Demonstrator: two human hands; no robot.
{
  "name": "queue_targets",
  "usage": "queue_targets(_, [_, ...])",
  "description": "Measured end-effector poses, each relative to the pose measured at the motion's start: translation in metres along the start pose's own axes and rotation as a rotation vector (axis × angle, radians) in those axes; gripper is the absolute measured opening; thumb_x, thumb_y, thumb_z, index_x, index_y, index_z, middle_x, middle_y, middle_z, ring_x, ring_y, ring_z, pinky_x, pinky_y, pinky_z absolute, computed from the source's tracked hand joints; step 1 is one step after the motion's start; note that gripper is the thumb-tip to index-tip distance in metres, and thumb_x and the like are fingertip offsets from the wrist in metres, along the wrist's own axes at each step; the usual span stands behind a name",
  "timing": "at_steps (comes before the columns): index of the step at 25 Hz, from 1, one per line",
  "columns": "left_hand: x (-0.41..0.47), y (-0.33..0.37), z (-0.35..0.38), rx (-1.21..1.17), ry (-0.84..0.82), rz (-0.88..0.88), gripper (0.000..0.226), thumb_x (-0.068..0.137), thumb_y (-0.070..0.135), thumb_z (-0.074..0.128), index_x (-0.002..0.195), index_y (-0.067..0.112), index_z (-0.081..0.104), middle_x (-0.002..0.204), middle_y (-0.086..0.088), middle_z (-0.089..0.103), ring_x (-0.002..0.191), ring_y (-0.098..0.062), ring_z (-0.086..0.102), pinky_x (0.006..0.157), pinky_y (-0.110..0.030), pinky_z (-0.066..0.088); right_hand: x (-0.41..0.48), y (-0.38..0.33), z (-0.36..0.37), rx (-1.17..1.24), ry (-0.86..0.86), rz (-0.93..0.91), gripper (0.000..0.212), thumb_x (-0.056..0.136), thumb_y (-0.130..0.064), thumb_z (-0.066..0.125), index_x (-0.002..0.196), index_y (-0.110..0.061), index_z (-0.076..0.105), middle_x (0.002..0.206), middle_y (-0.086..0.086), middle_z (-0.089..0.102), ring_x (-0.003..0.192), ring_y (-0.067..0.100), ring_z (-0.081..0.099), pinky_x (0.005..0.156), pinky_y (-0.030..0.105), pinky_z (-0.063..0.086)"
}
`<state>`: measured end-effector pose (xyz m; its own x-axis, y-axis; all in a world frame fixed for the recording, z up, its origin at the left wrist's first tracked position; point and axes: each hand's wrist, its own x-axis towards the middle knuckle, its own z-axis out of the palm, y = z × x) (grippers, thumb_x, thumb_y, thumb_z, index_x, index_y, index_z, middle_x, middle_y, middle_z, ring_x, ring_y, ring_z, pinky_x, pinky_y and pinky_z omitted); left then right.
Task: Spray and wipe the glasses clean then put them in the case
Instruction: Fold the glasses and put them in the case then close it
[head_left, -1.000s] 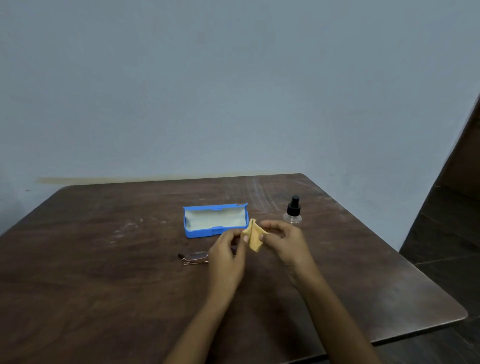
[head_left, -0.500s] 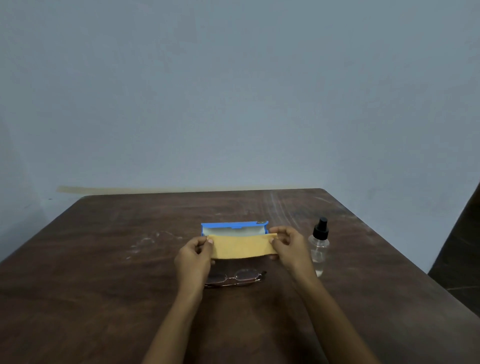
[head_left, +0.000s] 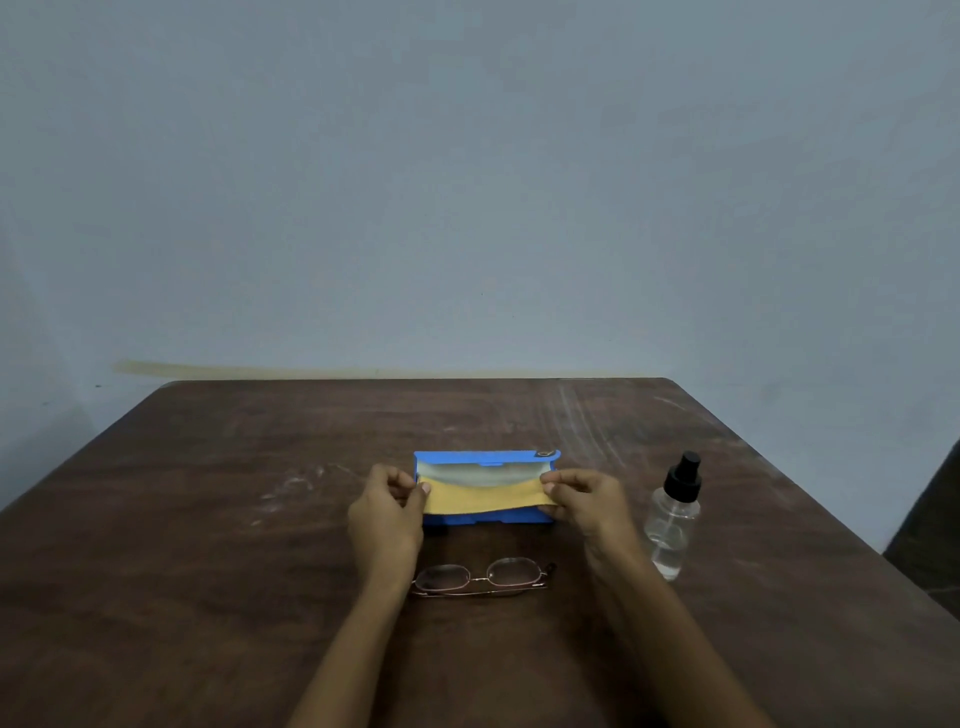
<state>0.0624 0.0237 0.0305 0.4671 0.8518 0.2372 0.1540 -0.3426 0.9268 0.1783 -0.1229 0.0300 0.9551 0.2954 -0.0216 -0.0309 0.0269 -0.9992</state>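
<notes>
No text, label, brand or number can be read anywhere. The blue case (head_left: 487, 457) carries a small dark mark at its far right corner, too small to make out. The spray bottle (head_left: 672, 519) right of the case is clear and shows no label.

We see a dark brown wooden table (head_left: 208, 571) filling the lower half of the view, its top worn and marked with pale scuffs to the left of centre and long whitish scratches toward the far right corner. Behind its far edge rises a plain grey-blue wall (head_left: 467, 182), with a yellowish strip (head_left: 249, 371) running along its base just above the table's far edge. At the right edge we make out a patch of dark floor (head_left: 935, 525).
</notes>
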Motion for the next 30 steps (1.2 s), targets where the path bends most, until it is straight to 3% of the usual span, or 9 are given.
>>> queue_targets(3, [0.002, -0.001, 0.004, 0.022, 0.002, 0.049, 0.016, 0.079, 0.011, 0.067, 0.072, 0.017, 0.054, 0.067, 0.010, 0.055, 0.065, -0.007, 0.053, 0.055, -0.022, 0.038, 0.003, 0.005, 0.001, -0.120, 0.040, -0.080, 0.014, 0.083, 0.005, 0.057, 0.088, -0.002, 0.068, 0.087, 0.006, 0.063, 0.079, 0.013, 0.061, 0.063, 0.017, 0.055])
queue_targets(6, [0.003, 0.000, 0.007, 0.002, 0.020, 0.095, 0.013, 0.078, 0.009, 0.067, 0.074, 0.018, 0.058, 0.068, 0.015, 0.055, 0.068, 0.002, 0.053, 0.056, -0.015, 0.039, 0.005, 0.007, 0.001, -0.286, 0.091, -0.163, 0.020, 0.083, 0.002, 0.058, 0.100, -0.003, 0.068, 0.095, 0.008, 0.066, 0.085, 0.016, 0.060, 0.079, 0.029, 0.050])
queue_targets(10, [0.006, -0.003, 0.011, 0.027, 0.029, 0.123, 0.006, 0.079, 0.011, 0.067, 0.083, 0.015, 0.065, 0.074, 0.011, 0.060, 0.071, -0.005, 0.058, 0.060, -0.010, 0.039, 0.004, 0.004, 0.003, -0.431, 0.087, -0.202, 0.025, 0.084, -0.001, 0.058, 0.107, -0.005, 0.066, 0.104, 0.011, 0.068, 0.087, 0.014, 0.059, 0.080, 0.026, 0.046])
queue_targets(16, [0.004, -0.004, 0.015, 0.125, 0.073, 0.170, 0.018, 0.084, 0.015, 0.062, 0.100, 0.008, 0.067, 0.097, -0.008, 0.069, 0.085, -0.016, 0.059, 0.079, -0.032, 0.049, 0.001, 0.004, 0.006, -0.635, 0.142, -0.311, 0.028, 0.087, -0.006, 0.056, 0.114, -0.005, 0.062, 0.117, 0.011, 0.065, 0.105, 0.021, 0.058, 0.082, 0.017, 0.037])
queue_targets(19, [0.004, -0.007, 0.015, 0.155, 0.078, 0.197, 0.019, 0.084, 0.015, 0.062, 0.100, 0.006, 0.066, 0.097, -0.010, 0.069, 0.091, -0.023, 0.060, 0.090, -0.042, 0.047, 0.000, 0.005, 0.007, -0.695, 0.126, -0.334, 0.029, 0.088, -0.006, 0.053, 0.116, -0.005, 0.061, 0.119, 0.011, 0.064, 0.107, 0.021, 0.057, 0.079, 0.010, 0.031])
queue_targets(21, [0.003, -0.008, 0.016, 0.186, 0.073, 0.240, 0.018, 0.083, 0.014, 0.063, 0.098, 0.005, 0.066, 0.096, -0.010, 0.070, 0.091, -0.025, 0.058, 0.088, -0.039, 0.045, -0.001, 0.006, 0.007, -0.731, 0.115, -0.367, 0.029, 0.088, -0.005, 0.052, 0.116, -0.003, 0.061, 0.119, 0.011, 0.064, 0.106, 0.021, 0.057, 0.073, 0.005, 0.027])
queue_targets(24, [0.004, -0.010, 0.016, 0.232, 0.057, 0.271, 0.018, 0.084, 0.012, 0.061, 0.100, 0.007, 0.066, 0.098, -0.008, 0.069, 0.092, -0.023, 0.055, 0.078, -0.030, 0.040, -0.002, 0.007, 0.008, -0.813, 0.089, -0.400, 0.031, 0.089, -0.007, 0.050, 0.118, -0.005, 0.059, 0.118, 0.010, 0.063, 0.104, 0.021, 0.058, 0.071, 0.007, 0.028])
queue_targets(28, [0.005, -0.014, 0.017, 0.299, 0.042, 0.323, 0.017, 0.084, 0.011, 0.060, 0.100, 0.009, 0.067, 0.097, -0.007, 0.066, 0.086, -0.012, 0.044, 0.072, -0.020, 0.031, -0.004, 0.006, 0.009, -0.912, 0.050, -0.412, 0.031, 0.090, -0.010, 0.046, 0.119, -0.007, 0.059, 0.116, 0.009, 0.062, 0.106, 0.022, 0.056, 0.086, 0.028, 0.042])
queue_targets(30, [0.005, -0.014, 0.016, 0.305, 0.038, 0.336, 0.018, 0.084, 0.011, 0.060, 0.100, 0.009, 0.068, 0.097, -0.007, 0.066, 0.086, -0.009, 0.039, 0.073, -0.019, 0.030, -0.005, 0.005, 0.010, -0.933, 0.049, -0.422, 0.030, 0.091, -0.011, 0.045, 0.118, -0.007, 0.059, 0.115, 0.009, 0.061, 0.105, 0.022, 0.056, 0.087, 0.031, 0.044])
